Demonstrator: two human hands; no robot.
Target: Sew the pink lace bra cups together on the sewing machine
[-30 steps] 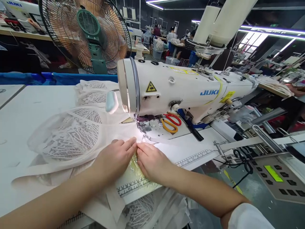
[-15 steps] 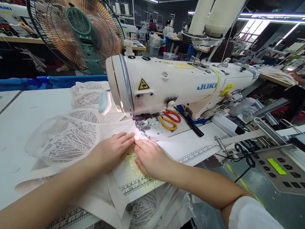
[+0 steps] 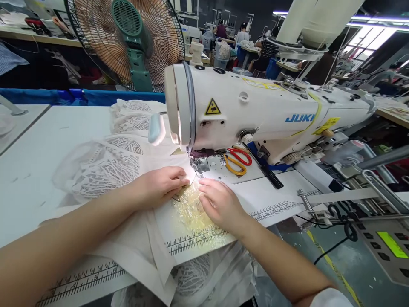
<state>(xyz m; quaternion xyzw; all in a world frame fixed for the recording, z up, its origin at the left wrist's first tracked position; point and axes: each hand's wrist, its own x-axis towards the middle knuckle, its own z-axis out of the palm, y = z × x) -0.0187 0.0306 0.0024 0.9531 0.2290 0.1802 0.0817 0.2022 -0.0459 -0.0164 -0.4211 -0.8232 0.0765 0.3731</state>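
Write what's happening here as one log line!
left hand: flat on lace fabric | right hand: flat beside presser foot | sewing machine: fabric at needle

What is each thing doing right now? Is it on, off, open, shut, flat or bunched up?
Sewing machine: its lamp is lit over the needle area.
Lace fabric: bunched on the table, one edge lying flat by the needle.
Left hand: flat, pressing on the fabric.
Right hand: flat, fingers pointing toward the needle.
Scissors: lying on the machine bed, untouched.
Fan: cannot tell if spinning.
Control panel: green screen lit.
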